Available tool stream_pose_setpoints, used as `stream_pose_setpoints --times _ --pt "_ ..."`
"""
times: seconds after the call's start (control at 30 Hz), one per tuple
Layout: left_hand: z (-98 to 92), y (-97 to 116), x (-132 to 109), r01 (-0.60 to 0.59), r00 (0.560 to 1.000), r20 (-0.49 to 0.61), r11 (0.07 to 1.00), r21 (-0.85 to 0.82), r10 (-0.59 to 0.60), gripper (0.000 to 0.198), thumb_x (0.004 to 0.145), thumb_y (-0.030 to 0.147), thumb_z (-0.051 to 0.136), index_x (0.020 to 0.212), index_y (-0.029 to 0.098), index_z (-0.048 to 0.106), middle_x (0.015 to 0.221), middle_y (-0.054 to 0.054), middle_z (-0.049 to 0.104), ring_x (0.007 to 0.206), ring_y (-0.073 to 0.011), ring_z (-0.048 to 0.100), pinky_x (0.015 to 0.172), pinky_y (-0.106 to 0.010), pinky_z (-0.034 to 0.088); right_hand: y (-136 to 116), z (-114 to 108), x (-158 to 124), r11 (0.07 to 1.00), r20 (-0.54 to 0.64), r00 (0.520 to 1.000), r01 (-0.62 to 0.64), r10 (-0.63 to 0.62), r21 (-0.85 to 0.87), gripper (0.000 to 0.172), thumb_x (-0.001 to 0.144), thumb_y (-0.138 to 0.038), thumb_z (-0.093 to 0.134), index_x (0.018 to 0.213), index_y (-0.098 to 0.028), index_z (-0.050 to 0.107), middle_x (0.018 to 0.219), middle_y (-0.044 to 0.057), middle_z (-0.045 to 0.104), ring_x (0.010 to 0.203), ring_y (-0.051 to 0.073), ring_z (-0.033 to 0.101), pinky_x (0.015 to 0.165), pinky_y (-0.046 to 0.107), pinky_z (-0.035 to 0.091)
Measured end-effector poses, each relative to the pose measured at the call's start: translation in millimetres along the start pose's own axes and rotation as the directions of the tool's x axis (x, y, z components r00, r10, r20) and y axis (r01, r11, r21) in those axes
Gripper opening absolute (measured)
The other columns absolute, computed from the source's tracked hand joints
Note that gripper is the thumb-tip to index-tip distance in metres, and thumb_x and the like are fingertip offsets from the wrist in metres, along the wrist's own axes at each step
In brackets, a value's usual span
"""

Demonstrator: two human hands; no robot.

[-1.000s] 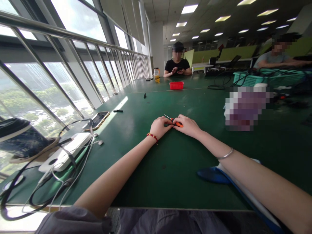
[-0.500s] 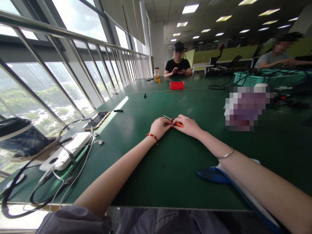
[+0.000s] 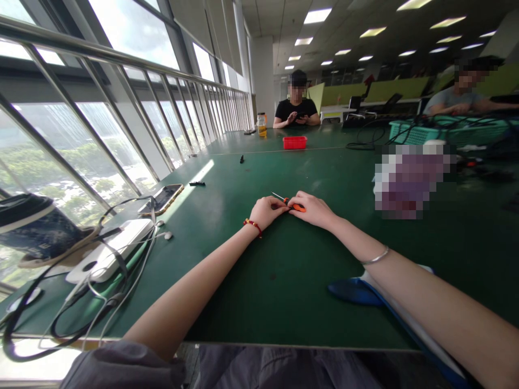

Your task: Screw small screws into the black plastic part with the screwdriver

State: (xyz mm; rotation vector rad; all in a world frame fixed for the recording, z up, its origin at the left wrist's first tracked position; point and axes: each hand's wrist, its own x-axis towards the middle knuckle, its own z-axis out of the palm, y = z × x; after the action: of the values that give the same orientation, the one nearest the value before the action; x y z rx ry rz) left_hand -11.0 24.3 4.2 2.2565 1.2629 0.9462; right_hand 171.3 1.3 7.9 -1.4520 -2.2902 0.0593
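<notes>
Both my hands meet at the middle of the green table. My right hand is closed round the orange handle of a small screwdriver, whose thin metal shaft points away to the left. My left hand is closed, its fingers pinched beside the shaft; what they hold is hidden. A red bead bracelet is on my left wrist, a silver bangle on my right forearm.
A phone, a white device with tangled cables and a dark bag lie at left by the window rail. A red tray and a person sit far ahead. A blue-edged cloth lies under my right forearm.
</notes>
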Motion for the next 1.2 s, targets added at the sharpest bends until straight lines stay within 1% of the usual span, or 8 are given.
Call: stream_pose_setpoints --times 0.17,0.4,0.53,0.6,0.87,0.93,1.07,1.2 --pt "0.0 -2 0 0.004 1.0 0.006 1.0 -0.025 -0.003 0.018 0.074 0.032 0.067 0.078 0.017 0.074 0.083 -0.004 0.07 0.073 -0.0147 0.063 0.067 -0.024 0.049 -1 -1 0 1.0 0.006 1.0 0.0 0.0 -0.007 0.02 0.083 -0.038 0.052 0.096 -0.027 0.063 0.1 0.001 0.056 0.081 0.015 0.056 0.061 0.025 0.037" --pt "-0.4 4 -2 -0.04 0.999 -0.017 0.994 0.097 0.042 0.017 0.076 0.032 0.063 0.076 0.019 0.074 0.085 -0.002 0.07 0.073 -0.0141 0.062 0.068 -0.025 0.048 -2 -1 -1 1.0 0.004 1.0 -0.011 0.011 -0.008 0.02 0.082 -0.038 0.052 0.095 -0.028 0.063 0.099 0.001 0.056 0.08 0.015 0.056 0.061 0.025 0.037" --pt "-0.6 4 -1 -0.014 1.0 -0.007 0.993 0.114 0.015 0.015 0.076 0.03 0.063 0.077 0.019 0.073 0.082 -0.002 0.07 0.073 -0.0144 0.062 0.069 -0.025 0.048 -3 -2 -1 1.0 0.01 1.0 -0.009 0.009 0.0 0.025 0.085 -0.044 0.048 0.094 -0.027 0.062 0.098 0.001 0.056 0.08 0.015 0.056 0.061 0.025 0.037" --pt "-0.4 4 -1 -0.012 1.0 0.002 0.993 0.116 0.012 0.016 0.076 0.03 0.062 0.078 0.018 0.073 0.081 -0.002 0.07 0.073 -0.0145 0.062 0.069 -0.025 0.048 -3 -2 0 1.0 0.013 1.0 -0.009 0.009 -0.004 0.025 0.086 -0.044 0.046 0.095 -0.027 0.062 0.097 0.001 0.055 0.079 0.015 0.056 0.06 0.025 0.036" --pt "-1.6 10 -4 -0.127 0.992 0.025 0.958 0.259 0.125 0.017 0.081 0.028 0.057 0.078 0.019 0.071 0.086 -0.003 0.067 0.075 -0.0149 0.06 0.069 -0.026 0.047 -1 1 1 1.0 0.004 1.0 -0.012 0.012 -0.009 0.024 0.086 -0.043 0.047 0.095 -0.027 0.062 0.097 0.001 0.054 0.08 0.015 0.056 0.06 0.024 0.035" --pt "-1.5 10 -4 -0.132 0.991 0.025 0.957 0.257 0.13 0.016 0.081 0.027 0.057 0.078 0.018 0.071 0.086 -0.003 0.067 0.075 -0.0148 0.06 0.069 -0.025 0.046 -1 1 1 1.0 0.002 1.0 -0.014 0.014 -0.012 0.023 0.086 -0.043 0.047 0.095 -0.027 0.062 0.097 0.001 0.055 0.079 0.015 0.056 0.059 0.024 0.035" --pt "0.3 7 -2 -0.093 0.996 0.013 0.976 0.196 0.092 0.016 0.081 0.028 0.059 0.078 0.018 0.071 0.08 -0.002 0.067 0.07 -0.0134 0.06 0.067 -0.024 0.046 -1 1 1 1.0 0.007 1.0 -0.014 0.014 -0.014 0.023 0.086 -0.042 0.048 0.095 -0.027 0.062 0.096 0.001 0.055 0.078 0.015 0.055 0.059 0.024 0.035" --pt "1.2 6 -1 -0.098 0.995 0.014 0.977 0.192 0.097 0.016 0.081 0.028 0.059 0.085 0.018 0.07 0.079 -0.002 0.067 0.069 -0.0135 0.059 0.067 -0.024 0.046 -1 1 1 1.0 0.012 1.0 -0.003 0.003 -0.025 0.022 0.086 -0.041 0.047 0.095 -0.027 0.061 0.096 0.001 0.054 0.077 0.015 0.055 0.058 0.025 0.034"
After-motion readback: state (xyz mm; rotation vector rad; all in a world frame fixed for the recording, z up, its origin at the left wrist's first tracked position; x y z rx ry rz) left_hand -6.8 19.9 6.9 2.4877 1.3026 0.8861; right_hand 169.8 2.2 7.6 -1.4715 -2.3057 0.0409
